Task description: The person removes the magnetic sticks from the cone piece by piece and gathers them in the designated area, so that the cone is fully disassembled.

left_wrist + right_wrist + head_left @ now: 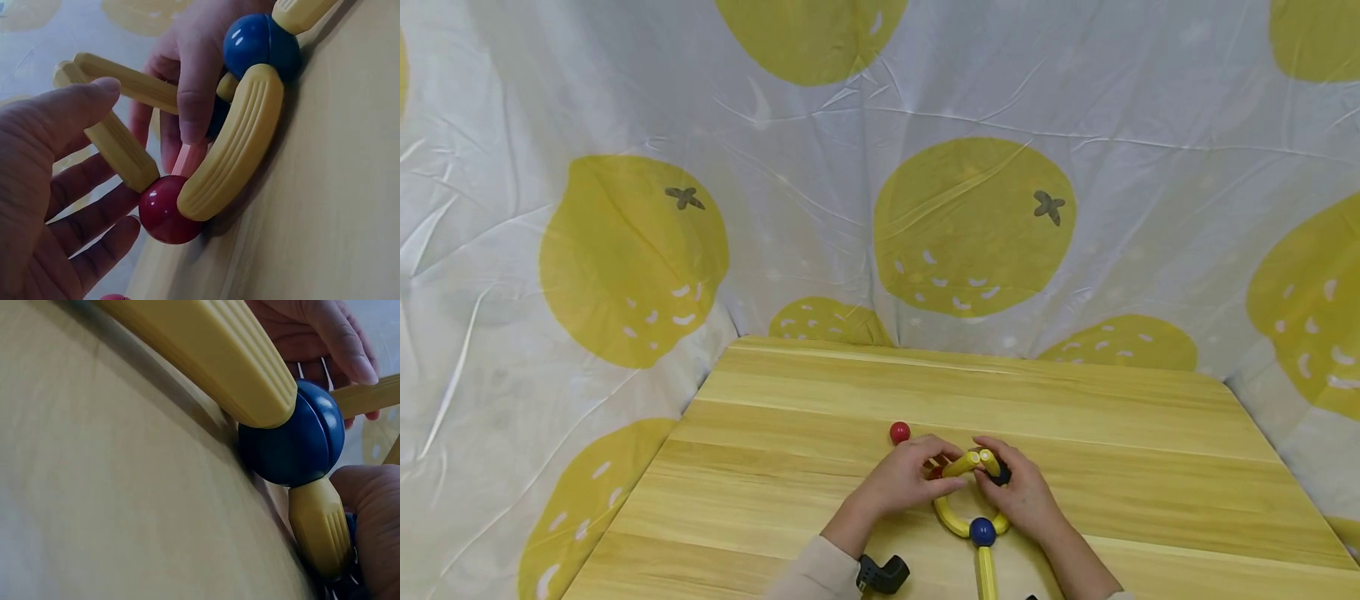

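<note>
My left hand [910,477] pinches a straight yellow magnetic stick [122,153] between thumb and fingers. The stick's lower end meets a red ball [167,217]. Opposite, my right hand [1024,497] grips another yellow stick [134,84] near its lower end, beside a dark blue ball [1002,477] partly hidden by the fingers. Both sticks lean up, their free tips close together. Below them, curved yellow pieces [240,150] form a ring on the table, joined at the front by a blue ball [982,532]. A straight yellow stick [986,575] extends from that ball toward me.
Another red ball [899,432] lies beyond my left hand, and a pinkish stick [187,159] shows behind the ring. A black wrist device [883,575] sits at my left sleeve. The wooden table [760,467] backs onto a lemon-patterned cloth [805,208].
</note>
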`<state>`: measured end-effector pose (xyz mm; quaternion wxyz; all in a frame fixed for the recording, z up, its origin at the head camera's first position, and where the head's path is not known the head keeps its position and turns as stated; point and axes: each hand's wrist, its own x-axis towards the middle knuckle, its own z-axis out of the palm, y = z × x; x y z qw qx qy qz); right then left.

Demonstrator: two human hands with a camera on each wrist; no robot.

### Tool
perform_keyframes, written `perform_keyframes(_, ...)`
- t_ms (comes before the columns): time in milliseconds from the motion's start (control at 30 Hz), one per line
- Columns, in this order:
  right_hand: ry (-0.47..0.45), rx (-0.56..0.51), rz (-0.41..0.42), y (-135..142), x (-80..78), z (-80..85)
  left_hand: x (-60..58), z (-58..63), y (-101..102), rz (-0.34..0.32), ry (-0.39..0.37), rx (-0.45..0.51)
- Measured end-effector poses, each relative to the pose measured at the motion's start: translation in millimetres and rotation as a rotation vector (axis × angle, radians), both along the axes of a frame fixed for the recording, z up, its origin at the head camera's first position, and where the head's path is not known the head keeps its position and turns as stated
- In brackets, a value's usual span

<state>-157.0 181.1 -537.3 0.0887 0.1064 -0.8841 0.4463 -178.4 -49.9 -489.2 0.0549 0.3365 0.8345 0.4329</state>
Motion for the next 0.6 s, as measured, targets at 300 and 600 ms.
perform_keyframes(300,0.027,0.046,-0.034,-0.6,0.4,-0.4,-0.8,3.1,-4.5,0.007,-0.023,-0.028)
perform_keyframes(600,0.012,0.009,-0.102,-1.6,0.8,-0.8,-6.9,12.1,-22.7,0.016,-0.162,-0.049)
